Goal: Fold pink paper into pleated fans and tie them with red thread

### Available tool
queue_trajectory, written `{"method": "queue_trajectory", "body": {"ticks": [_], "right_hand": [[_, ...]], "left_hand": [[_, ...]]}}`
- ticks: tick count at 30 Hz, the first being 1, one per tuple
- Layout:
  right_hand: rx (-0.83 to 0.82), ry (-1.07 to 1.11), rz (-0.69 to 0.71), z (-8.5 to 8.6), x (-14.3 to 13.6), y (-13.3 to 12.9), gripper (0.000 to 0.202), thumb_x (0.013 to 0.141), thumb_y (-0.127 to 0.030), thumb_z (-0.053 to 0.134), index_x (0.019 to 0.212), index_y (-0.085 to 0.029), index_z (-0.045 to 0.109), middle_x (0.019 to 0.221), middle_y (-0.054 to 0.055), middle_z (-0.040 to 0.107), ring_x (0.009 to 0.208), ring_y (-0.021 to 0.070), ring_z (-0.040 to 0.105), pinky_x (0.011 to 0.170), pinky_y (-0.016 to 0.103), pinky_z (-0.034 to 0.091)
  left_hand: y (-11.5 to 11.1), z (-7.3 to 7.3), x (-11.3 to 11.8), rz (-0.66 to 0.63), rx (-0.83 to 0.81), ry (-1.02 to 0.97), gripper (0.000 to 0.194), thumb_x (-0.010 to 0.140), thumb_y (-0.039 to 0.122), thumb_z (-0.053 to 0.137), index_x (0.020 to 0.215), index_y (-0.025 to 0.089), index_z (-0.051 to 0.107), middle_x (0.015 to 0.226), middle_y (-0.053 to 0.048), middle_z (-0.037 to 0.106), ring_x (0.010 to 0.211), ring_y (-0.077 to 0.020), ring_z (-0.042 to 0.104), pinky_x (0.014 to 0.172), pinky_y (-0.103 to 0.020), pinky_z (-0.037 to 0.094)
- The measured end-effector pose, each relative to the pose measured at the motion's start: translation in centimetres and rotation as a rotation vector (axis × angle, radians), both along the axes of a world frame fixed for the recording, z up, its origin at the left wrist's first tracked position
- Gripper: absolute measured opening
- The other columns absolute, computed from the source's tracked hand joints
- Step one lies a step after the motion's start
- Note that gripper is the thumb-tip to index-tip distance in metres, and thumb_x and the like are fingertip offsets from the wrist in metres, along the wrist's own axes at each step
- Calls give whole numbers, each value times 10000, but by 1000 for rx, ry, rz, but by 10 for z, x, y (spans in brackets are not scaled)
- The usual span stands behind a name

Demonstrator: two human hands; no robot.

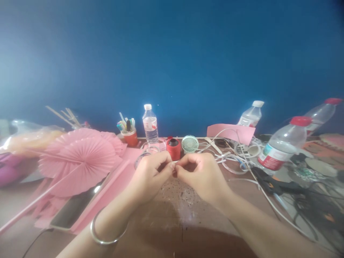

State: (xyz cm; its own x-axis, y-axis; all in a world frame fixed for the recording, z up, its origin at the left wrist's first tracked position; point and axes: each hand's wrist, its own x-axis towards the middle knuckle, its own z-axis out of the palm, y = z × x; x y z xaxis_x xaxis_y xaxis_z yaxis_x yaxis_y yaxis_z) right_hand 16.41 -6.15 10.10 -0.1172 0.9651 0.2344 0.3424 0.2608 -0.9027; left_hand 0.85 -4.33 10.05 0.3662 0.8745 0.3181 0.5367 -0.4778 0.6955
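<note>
My left hand (154,175) and my right hand (200,173) meet above the middle of the brown table (161,229). The thumb and forefinger of each are pinched together, with the fingertips almost touching. Whatever is between them is too small to make out. Just behind the fingers stand a red container (173,148) with a dark top and a small pale green fan (190,143). Dark specks are scattered on the tabletop below my hands. A silver bangle circles my left wrist.
Pink pleated paper fans (83,161) and a phone (77,208) lie on the left. Behind are a cup of pens (129,137) and a water bottle (150,125). White cables, a large red-capped bottle (282,147) and a black glue gun (279,184) crowd the right.
</note>
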Motion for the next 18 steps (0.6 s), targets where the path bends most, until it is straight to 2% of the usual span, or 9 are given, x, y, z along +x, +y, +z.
{"method": "queue_trajectory", "body": {"ticks": [5,9,12,15,18], "right_hand": [[-74,94,67,0,3,5,122,686,-232,579,648,-153,664,617,29,659,570,135,578,493,230,436],[-152,220,131,2,4,8,104,685,-193,581,634,-148,659,568,19,645,551,122,589,535,241,469],[-161,271,169,1,4,7,105,691,-231,606,689,-152,675,643,36,674,618,139,613,582,259,485],[-109,217,133,0,3,6,118,685,-260,622,704,-159,680,663,37,676,630,148,607,578,268,479],[-97,230,104,0,0,5,95,688,-212,591,644,-156,654,606,21,650,574,126,583,555,259,473]], "left_hand": [[3,-2,-1,-42,-46,-88,192,791,179,430,599,173,435,570,32,467,543,-85,412,508,-212,332],[2,-1,-2,-58,-104,-175,190,799,199,433,611,173,452,589,30,481,544,-80,431,505,-202,360],[1,1,-4,-35,-67,-148,197,794,198,441,599,173,444,571,33,466,539,-82,421,500,-205,347],[1,2,-3,-23,-25,-109,200,792,189,440,593,174,440,565,30,477,547,-88,435,508,-215,343],[2,3,-3,-57,-46,-114,184,783,175,437,600,172,457,577,23,504,553,-91,459,516,-217,359]]}}
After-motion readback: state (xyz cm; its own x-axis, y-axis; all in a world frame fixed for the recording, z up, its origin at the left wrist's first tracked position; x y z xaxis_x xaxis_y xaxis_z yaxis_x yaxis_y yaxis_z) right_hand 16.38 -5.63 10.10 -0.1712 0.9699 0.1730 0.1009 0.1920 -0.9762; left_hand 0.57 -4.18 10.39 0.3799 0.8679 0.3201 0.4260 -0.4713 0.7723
